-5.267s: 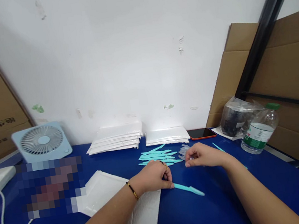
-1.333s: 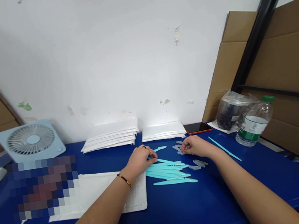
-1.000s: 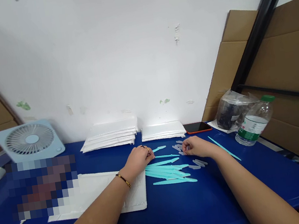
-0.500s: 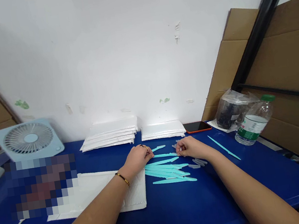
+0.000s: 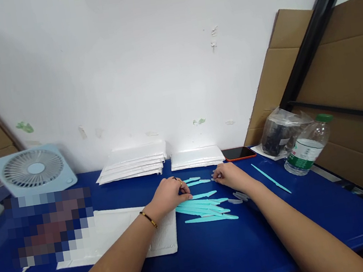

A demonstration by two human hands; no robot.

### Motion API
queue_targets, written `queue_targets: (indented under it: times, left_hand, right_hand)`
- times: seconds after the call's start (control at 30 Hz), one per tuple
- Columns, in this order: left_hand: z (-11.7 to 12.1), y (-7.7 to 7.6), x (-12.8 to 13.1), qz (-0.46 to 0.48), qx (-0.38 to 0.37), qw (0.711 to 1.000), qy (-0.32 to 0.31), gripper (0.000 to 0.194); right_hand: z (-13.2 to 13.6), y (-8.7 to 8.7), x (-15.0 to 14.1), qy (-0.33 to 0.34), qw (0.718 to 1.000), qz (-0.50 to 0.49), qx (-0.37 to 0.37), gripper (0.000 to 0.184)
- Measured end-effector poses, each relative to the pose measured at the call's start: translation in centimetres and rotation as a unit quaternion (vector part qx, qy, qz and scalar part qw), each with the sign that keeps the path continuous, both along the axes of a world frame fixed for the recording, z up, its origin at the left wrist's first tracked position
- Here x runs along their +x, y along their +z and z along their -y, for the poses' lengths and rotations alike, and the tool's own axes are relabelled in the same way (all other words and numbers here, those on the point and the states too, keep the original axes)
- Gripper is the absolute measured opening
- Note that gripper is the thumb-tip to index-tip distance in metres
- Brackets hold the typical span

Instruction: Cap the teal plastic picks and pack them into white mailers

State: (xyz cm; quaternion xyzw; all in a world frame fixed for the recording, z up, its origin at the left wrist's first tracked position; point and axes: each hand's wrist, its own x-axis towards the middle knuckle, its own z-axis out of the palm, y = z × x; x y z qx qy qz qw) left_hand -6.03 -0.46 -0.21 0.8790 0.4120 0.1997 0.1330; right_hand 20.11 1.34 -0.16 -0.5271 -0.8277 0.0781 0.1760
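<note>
Several turquoise eyebrow razors lie in a fanned pile on the blue table, handles to the left. My left hand is closed, its thumb and fingertips at the handle end of an eyebrow razor just above the pile. Beyond it, two more razors lie side by side, partly behind my fingers. My right hand has its fingers pinched at a small clear plastic cap, mostly hidden by the fingertips. Other clear caps lie below my right wrist.
A white bubble mailer lies under my left forearm. Stacked mailers, a second stack and a phone line the wall. A fan stands left; a bottle and a lone razor are right.
My left hand has let go of one razor, now lying farther back, and has come down to the razor above the pile. My right hand has shifted slightly away from the razors' blade ends.
</note>
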Motion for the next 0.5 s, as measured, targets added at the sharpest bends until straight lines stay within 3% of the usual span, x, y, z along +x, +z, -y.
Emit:
queue_targets:
  times: [0.17,0.37,0.5]
  left_hand:
    - [-0.4,-0.3,-0.2,0.003,-0.001,1.0,0.018,0.013]
    - [-0.8,-0.4,-0.2,0.008,-0.016,1.0,0.007,0.015]
    - [-0.7,-0.2,-0.4,0.007,-0.013,1.0,-0.003,0.017]
  right_hand:
    - [0.4,0.4,2.0,0.041,0.991,-0.066,-0.11,0.009]
    - [0.5,-0.4,0.5,0.083,0.979,-0.126,-0.134,0.018]
    - [0.5,-0.7,-0.5,0.084,0.98,-0.138,-0.113,0.016]
